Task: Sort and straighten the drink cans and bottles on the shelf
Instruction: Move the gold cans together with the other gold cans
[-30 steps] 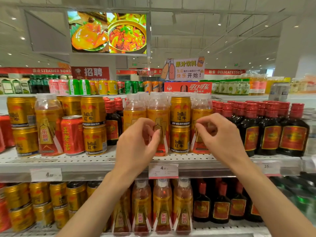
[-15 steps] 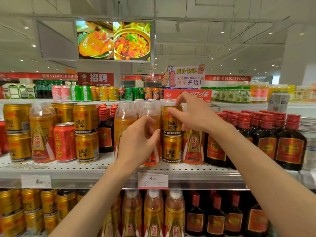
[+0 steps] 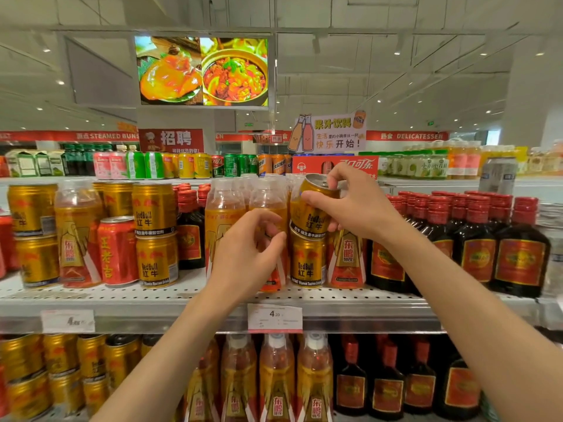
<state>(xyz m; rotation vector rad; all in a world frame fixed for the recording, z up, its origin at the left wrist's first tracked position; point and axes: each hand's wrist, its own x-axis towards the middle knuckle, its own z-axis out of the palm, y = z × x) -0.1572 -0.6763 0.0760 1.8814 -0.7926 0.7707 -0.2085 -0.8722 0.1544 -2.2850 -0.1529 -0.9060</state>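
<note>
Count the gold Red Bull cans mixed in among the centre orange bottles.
2. The upper Red Bull can is tilted in the grip of the right hand; the lower Red Bull can stands upright on the shelf directly beneath. More may hide behind the orange bottles.

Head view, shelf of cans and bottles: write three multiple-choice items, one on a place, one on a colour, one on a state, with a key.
1. The right hand holds the top gold can where?
A. above another gold can
B. on the lower shelf
C. beside the red can

2. Caps on the dark bottles?
A. green
B. red
C. white

3. The held can is:
A. upright
B. tilted
C. lying flat

Key: A, a gold can stands beneath it; B, the caps show red; B, its top leans sideways.
</note>
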